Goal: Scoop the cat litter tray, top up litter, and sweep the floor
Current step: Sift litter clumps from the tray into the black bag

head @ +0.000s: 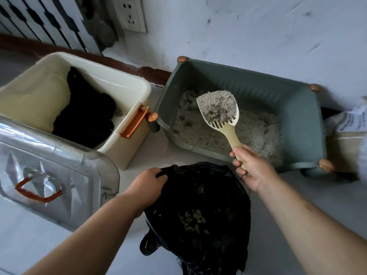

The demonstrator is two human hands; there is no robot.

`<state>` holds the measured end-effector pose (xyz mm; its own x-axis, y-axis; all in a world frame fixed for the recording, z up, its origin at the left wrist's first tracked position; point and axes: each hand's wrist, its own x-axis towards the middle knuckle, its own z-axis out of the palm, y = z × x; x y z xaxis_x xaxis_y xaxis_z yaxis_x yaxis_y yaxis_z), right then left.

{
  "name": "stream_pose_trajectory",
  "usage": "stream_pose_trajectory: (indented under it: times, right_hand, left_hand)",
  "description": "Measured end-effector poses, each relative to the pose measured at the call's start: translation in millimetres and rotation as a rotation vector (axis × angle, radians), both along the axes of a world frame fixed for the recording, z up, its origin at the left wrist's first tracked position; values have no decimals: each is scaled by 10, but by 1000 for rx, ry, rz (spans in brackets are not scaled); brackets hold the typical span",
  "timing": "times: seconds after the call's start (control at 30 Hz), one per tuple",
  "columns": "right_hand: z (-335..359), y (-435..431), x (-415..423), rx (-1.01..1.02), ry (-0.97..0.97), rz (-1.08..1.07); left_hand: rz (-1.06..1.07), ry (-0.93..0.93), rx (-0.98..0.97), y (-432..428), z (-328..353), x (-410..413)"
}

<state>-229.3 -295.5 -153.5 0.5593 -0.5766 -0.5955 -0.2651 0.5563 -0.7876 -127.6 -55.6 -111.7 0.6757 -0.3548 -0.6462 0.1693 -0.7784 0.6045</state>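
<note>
Fig.: head view. My R hand (252, 167) grips the handle of the beige litter scoop (220, 110), fingers curled round it. The scoop is held above the L half of the green litter tray (258, 90), loaded w/ grey litter & clumps. My L hand (149, 183) holds the black bin bag (198, 205) by its rim, fingers curled, just in front of the tray. Cream storage box (29, 92): L of tray. Clear lid (83, 175): front-L. Litter sack (345, 139): just R.

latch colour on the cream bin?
Orange latch on the cream bin, clearest in the head view.
</note>
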Motion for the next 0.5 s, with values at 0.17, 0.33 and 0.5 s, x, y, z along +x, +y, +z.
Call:
stream_pose_trajectory:
  times: [0.17,0.33,0.5]
  right_hand:
    - [121,-52,-191,18,-4,-46]
    - [264,-65,-384,-7,-2,-74]
    - [330,-90,-533,-12,9,-68]
  left_hand:
    - [-55,-9,11,-40,68,-34]
    - [-133,-37,21,-96,148,-55]
    - [-154,-70,30,-97,194,-85]
